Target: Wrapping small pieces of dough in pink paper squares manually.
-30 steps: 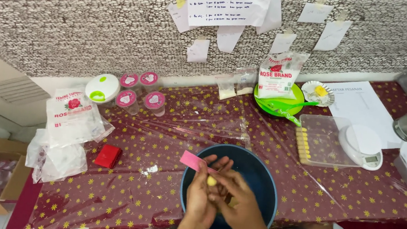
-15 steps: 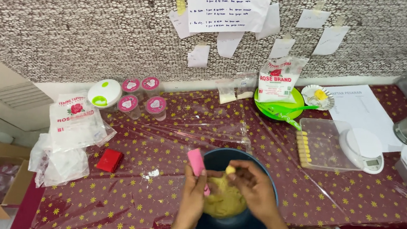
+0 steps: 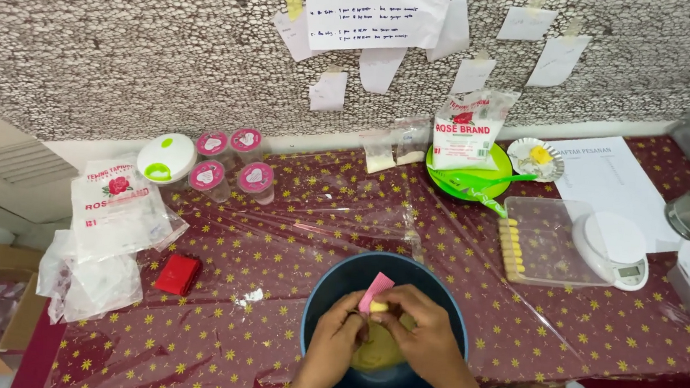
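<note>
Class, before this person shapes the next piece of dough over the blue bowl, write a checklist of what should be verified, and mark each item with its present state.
1. Both hands over the bowl: ok. The left hand and right hand meet above the blue bowl.
2. Pink mould in hand: ok. The pink mould is pinched between the hands, with a small yellow piece of dough at it.
3. Dough left in the bowl: ok. A yellow dough mass lies under the hands.
4. Room on the clear tray: ok. The clear tray has one row of shaped pieces along its left edge.
5. Mould filled evenly: cannot tell, fingers cover it.
</note>
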